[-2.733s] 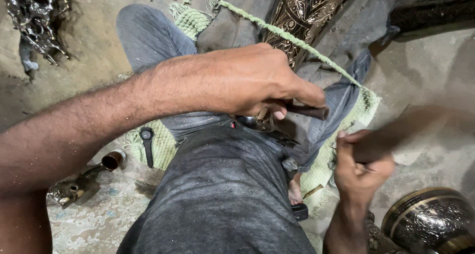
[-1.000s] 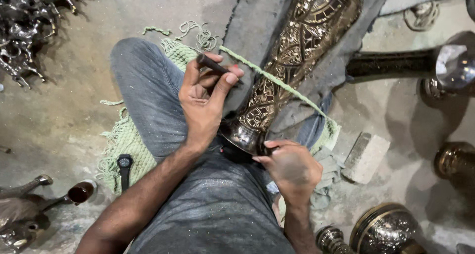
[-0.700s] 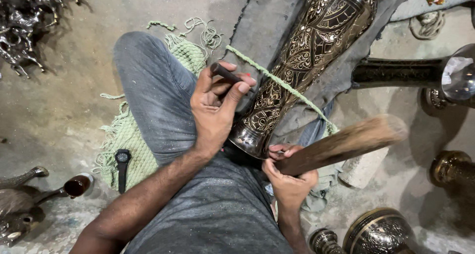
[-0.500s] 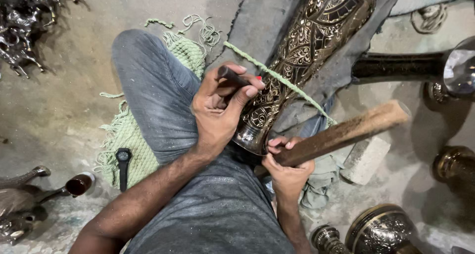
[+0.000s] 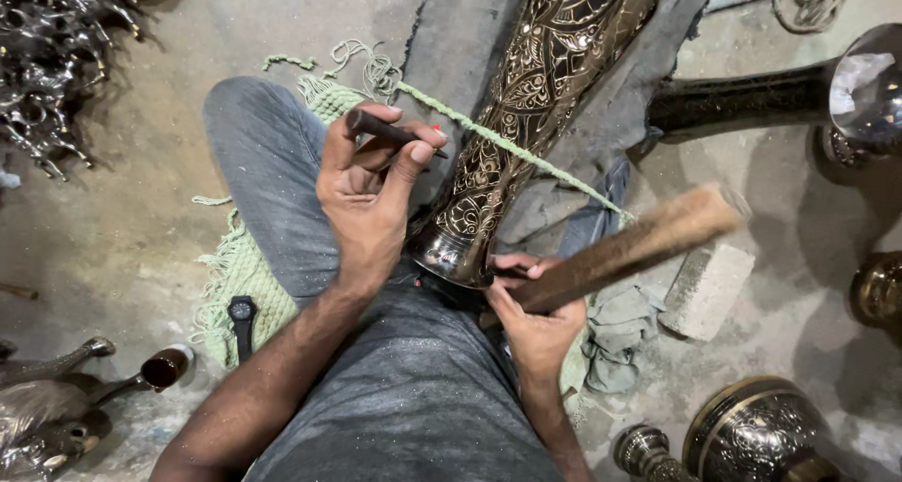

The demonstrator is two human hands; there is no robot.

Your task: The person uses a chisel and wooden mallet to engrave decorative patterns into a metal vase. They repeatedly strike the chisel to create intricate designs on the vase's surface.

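A tall engraved brass vase (image 5: 536, 116) lies tilted across my lap, its narrow end toward my belly. My left hand (image 5: 371, 195) holds a dark metal chisel (image 5: 390, 132) between thumb and fingers, just left of the vase's lower body; the tip is close to the engraved surface. My right hand (image 5: 536, 318) grips a wooden mallet handle (image 5: 629, 242) that sticks out to the right, blurred. A green cord (image 5: 489, 144) crosses over the vase. I sit on the floor in grey trousers.
A green fringed mat (image 5: 244, 275) lies under my leg, with a black wristwatch (image 5: 242, 318) on it. A grey stone block (image 5: 705, 289), several brass vessels (image 5: 752, 435) at right, a dark vase (image 5: 752, 101) at upper right, and metal pieces (image 5: 47, 59) at upper left.
My right hand picked up the wooden mallet and is swinging it beside the vase. My left hand brought the chisel closer to the vase's lower body.
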